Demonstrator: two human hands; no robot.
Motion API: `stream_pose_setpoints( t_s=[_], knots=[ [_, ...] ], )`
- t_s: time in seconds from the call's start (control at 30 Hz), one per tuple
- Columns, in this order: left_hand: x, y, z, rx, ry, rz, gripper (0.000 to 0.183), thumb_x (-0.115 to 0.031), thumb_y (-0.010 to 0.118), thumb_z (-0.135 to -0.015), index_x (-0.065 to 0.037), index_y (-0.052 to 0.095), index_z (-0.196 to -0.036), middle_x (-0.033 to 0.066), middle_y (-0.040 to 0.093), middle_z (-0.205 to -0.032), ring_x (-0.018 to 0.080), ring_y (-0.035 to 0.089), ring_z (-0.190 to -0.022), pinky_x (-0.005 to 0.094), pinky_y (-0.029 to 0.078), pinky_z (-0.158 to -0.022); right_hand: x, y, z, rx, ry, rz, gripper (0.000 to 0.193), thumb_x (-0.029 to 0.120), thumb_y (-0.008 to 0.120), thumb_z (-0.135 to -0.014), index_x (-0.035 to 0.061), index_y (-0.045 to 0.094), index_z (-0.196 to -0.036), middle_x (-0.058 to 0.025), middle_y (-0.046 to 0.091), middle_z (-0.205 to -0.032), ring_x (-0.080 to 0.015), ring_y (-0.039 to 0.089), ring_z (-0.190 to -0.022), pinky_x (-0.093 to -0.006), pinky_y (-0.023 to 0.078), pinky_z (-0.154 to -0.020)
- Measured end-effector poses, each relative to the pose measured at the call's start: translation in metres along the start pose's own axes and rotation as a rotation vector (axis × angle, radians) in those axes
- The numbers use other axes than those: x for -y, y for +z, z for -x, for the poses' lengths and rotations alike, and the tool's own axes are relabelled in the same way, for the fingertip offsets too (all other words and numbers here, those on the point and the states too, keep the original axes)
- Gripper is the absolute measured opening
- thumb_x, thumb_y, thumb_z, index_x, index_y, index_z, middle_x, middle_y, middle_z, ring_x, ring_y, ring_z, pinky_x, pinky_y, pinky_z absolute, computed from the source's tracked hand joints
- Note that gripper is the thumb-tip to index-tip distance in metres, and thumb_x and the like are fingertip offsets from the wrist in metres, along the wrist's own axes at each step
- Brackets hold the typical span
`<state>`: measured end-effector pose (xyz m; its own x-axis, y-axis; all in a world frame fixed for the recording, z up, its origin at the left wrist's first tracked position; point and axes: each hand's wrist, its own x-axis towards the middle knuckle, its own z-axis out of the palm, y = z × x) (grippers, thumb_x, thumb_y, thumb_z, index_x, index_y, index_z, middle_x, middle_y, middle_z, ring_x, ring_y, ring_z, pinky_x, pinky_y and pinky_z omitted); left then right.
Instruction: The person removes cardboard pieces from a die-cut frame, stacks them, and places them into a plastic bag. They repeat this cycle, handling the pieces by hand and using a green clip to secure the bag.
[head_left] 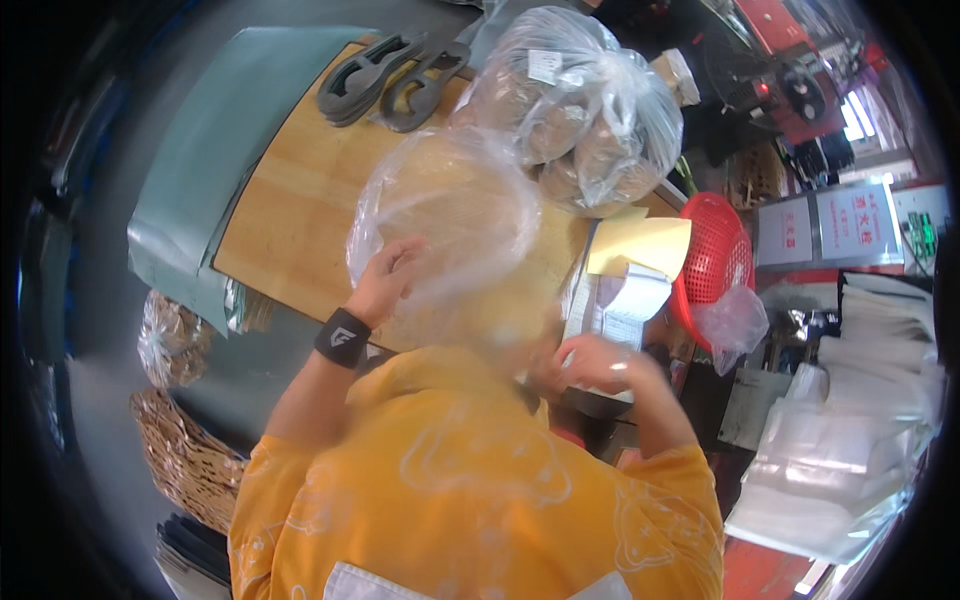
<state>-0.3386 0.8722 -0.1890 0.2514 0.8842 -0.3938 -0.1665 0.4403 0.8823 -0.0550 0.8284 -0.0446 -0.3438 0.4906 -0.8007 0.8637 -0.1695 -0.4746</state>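
Observation:
A clear plastic bag (445,210), puffed out and round, is over the wooden board in front of me. My left hand (385,278), with a black band at the wrist, is at the bag's near left edge, its bent fingers on the film. To the right, my right hand (595,362) is curled with fingers pointing left, just below an open notebook (610,305). Blur and the hand itself hide what its fingertips touch. A yellow sheet (640,245) lies across the notebook's far end.
Dark grey curved pieces (370,80) are piled at the board's (290,200) far edge. Behind the bag sits a big stuffed plastic sack (585,110). A red basket (715,250) is right of the notebook; grey-green sheets (215,150) lie left. Plastic film (830,430) is stacked far right.

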Motion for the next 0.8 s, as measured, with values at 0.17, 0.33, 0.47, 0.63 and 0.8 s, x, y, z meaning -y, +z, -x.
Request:
stream_pose_setpoints(
  t_s=[0.17,0.33,0.47,0.63,0.8],
  knots=[
    [0.006,0.000,-0.005,-0.017,0.067,-0.045,0.029,-0.015,0.056,-0.085,-0.001,0.056,-0.111,-0.0032,0.048,-0.070,0.0050,0.042,-0.058,0.0195,0.036,-0.052,0.026,-0.042,0.071,-0.333,-0.822,-0.967,0.012,0.011,0.059,-0.078,0.0045,0.062,-0.087,-0.0029,0.058,-0.070,-0.0138,0.058,-0.061,-0.0248,0.048,-0.054],
    [0.008,0.001,0.000,0.150,0.040,-0.280,0.025,-0.018,0.059,-0.083,-0.002,0.060,-0.102,-0.0050,0.046,-0.066,0.0040,0.042,-0.058,0.0188,0.035,-0.053,-0.013,0.028,-0.019,-0.078,-0.037,0.387,0.012,0.012,0.058,-0.077,0.0054,0.065,-0.084,-0.0099,0.064,-0.081,-0.0232,0.061,-0.073,-0.0282,0.048,-0.067],
    [0.007,-0.005,0.013,0.280,-0.104,-0.267,0.026,-0.020,0.060,-0.083,-0.004,0.060,-0.102,-0.0056,0.048,-0.066,0.0040,0.044,-0.061,0.0193,0.036,-0.054,-0.054,0.022,-0.042,-0.071,0.041,0.400,0.014,0.010,0.056,-0.078,0.0030,0.064,-0.087,-0.0121,0.066,-0.087,-0.0251,0.063,-0.077,-0.0302,0.049,-0.071],
    [0.015,0.023,0.015,0.637,-0.073,-0.365,0.031,-0.022,0.059,-0.084,-0.005,0.056,-0.110,-0.0001,0.053,-0.089,0.0077,0.050,-0.071,0.0195,0.039,-0.058,-0.017,0.012,-0.037,-0.792,-0.409,-0.265,0.019,0.003,0.061,-0.077,0.0014,0.062,-0.096,-0.0094,0.066,-0.082,-0.0163,0.062,-0.071,-0.0254,0.048,-0.063],
    [0.006,0.046,0.025,0.729,0.202,0.248,0.048,-0.005,0.055,-0.085,-0.008,0.040,-0.130,0.0074,0.049,-0.121,0.0146,0.054,-0.091,0.0278,0.045,-0.077,0.031,0.042,-0.036,-1.044,-0.688,0.079,0.025,-0.003,0.062,-0.074,0.0003,0.062,-0.098,-0.0117,0.065,-0.080,-0.0204,0.063,-0.072,-0.0269,0.048,-0.064]
  ],
)
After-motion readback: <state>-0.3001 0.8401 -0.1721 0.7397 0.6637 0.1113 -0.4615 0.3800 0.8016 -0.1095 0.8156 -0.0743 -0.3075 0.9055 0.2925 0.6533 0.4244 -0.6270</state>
